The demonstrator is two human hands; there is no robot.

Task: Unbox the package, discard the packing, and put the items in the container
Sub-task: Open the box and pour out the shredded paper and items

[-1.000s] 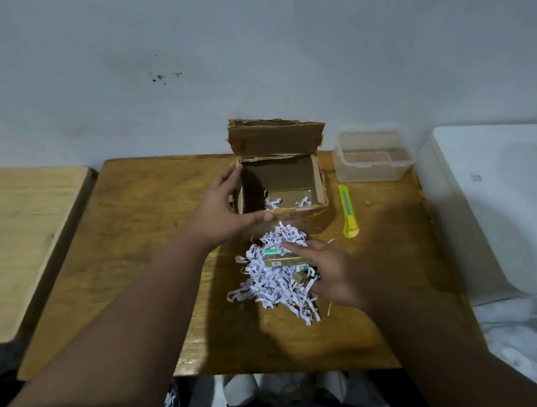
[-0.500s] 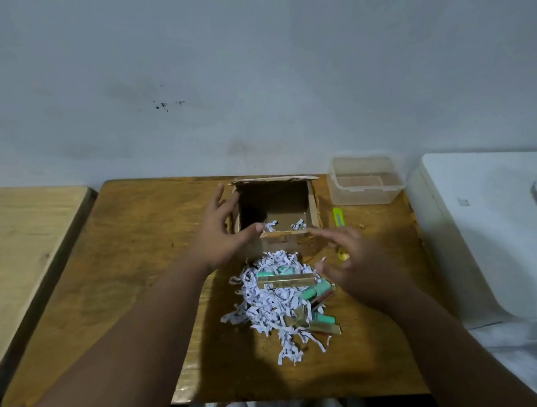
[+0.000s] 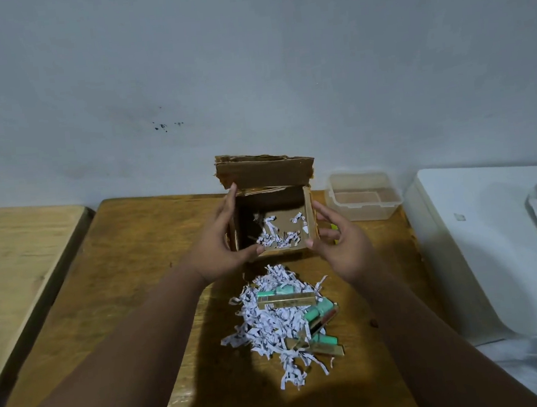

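Observation:
An open cardboard box (image 3: 266,174) sits at the back of the wooden table (image 3: 129,266), its flap up, with a few white paper shreds inside. My left hand (image 3: 218,241) grips its left wall and near corner. My right hand (image 3: 339,239) holds the right wall, thumb at the near edge. In front of the box lies a pile of shredded paper (image 3: 272,321) mixed with gold and green tubes (image 3: 286,300). A clear plastic container (image 3: 362,201) stands to the right of the box.
A yellow cutter (image 3: 334,231) shows only as a sliver behind my right hand. A lighter wooden table (image 3: 17,270) is on the left, a white appliance (image 3: 494,247) on the right. A plain wall rises behind.
My right hand left the pile and moved up to the box's right side. The box now shows its raised flap, and both hands hold it.

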